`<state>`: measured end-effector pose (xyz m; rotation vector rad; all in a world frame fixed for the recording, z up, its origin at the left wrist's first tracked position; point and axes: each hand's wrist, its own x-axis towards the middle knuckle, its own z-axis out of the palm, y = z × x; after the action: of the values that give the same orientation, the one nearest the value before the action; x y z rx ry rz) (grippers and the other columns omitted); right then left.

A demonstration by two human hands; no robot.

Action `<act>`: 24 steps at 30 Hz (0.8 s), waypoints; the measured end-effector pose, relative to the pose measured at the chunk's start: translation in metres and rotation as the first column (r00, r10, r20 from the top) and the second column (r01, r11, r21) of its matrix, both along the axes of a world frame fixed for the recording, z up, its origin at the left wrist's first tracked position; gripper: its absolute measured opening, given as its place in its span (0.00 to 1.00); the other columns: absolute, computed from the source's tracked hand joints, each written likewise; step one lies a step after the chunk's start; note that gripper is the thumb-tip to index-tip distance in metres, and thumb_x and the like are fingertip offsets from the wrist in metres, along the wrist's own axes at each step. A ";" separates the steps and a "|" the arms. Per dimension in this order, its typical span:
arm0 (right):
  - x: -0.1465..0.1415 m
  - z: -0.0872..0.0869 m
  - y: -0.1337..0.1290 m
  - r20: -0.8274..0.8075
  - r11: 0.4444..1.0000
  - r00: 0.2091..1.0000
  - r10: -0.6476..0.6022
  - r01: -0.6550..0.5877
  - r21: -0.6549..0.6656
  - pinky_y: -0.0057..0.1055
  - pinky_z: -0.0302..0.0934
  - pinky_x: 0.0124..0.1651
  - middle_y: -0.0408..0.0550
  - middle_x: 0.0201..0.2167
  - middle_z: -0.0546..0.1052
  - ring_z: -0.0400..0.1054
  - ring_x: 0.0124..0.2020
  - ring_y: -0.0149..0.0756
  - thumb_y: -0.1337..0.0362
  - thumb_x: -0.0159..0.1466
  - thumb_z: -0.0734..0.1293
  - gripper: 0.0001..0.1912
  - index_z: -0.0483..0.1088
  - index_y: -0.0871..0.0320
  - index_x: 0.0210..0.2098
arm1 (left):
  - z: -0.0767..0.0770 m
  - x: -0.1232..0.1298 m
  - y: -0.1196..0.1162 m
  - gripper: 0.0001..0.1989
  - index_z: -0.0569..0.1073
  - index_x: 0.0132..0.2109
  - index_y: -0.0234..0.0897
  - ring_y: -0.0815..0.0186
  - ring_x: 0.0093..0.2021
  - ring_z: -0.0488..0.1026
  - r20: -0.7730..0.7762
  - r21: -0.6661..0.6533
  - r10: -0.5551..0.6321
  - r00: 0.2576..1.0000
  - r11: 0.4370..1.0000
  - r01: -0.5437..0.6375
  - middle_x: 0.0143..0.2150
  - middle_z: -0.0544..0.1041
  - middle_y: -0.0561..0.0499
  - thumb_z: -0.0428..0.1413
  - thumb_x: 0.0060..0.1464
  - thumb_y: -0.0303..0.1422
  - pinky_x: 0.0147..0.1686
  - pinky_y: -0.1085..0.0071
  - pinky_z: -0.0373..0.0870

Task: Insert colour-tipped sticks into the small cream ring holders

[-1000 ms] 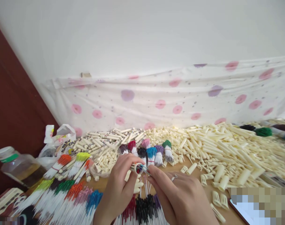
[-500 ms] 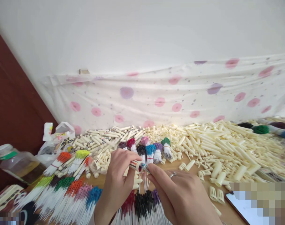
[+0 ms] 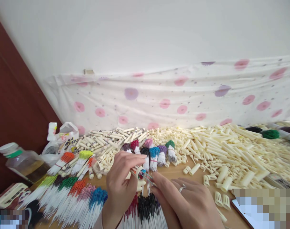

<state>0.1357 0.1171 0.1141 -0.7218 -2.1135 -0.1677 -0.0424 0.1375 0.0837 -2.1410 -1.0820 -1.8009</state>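
Note:
My left hand [image 3: 122,179] is wrapped round a cream plastic tube [image 3: 136,172], whose open end faces right. Pinched in my right hand [image 3: 185,200] are thin metal tweezers [image 3: 149,178], their tips at the tube's mouth. Small blue and red bits [image 3: 142,173] show at that opening; their exact shape is too small to tell. Below the hands lie white sticks with black tips [image 3: 148,206] and dark red tips [image 3: 132,205]. Just beyond stand tied bundles, among them a blue-tipped one [image 3: 154,156].
Cream plastic parts [image 3: 218,143] are heaped along the back and right. Coloured-tip sticks [image 3: 75,194] fan out at the left, near a bottle [image 3: 25,163] and a plastic bag [image 3: 63,140]. A phone [image 3: 245,211] lies at the lower right.
The tweezers' tips have drawn slightly apart at the tube's mouth, and the tube has tilted and shifted a little left. The whole view has shifted slightly.

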 end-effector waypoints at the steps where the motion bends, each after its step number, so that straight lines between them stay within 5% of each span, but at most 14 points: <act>1: 0.000 0.001 0.000 -0.002 1.000 1.000 -0.008 0.008 0.008 0.27 0.55 0.20 0.38 0.18 0.71 0.62 0.15 0.28 0.72 0.73 0.59 0.11 0.73 0.62 0.43 | 0.000 0.000 0.000 0.14 0.76 0.46 0.43 0.60 0.43 0.78 0.014 -0.005 -0.006 1.000 1.000 0.006 0.42 0.84 0.49 0.52 0.62 0.19 0.46 0.60 0.72; 24: 0.000 0.000 0.002 0.036 0.999 0.999 0.008 -0.010 0.050 0.29 0.51 0.19 0.36 0.16 0.66 0.59 0.15 0.29 0.75 0.69 0.58 0.12 0.73 0.63 0.42 | 0.000 0.005 -0.002 0.10 0.77 0.45 0.42 0.60 0.42 0.79 0.014 -0.015 -0.001 1.000 1.000 0.001 0.41 0.84 0.49 0.54 0.64 0.24 0.45 0.61 0.73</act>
<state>0.1355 0.1194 0.1139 -0.6841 -2.1384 -0.2290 -0.0377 0.1358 0.0837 -2.1407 -1.1013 -1.8168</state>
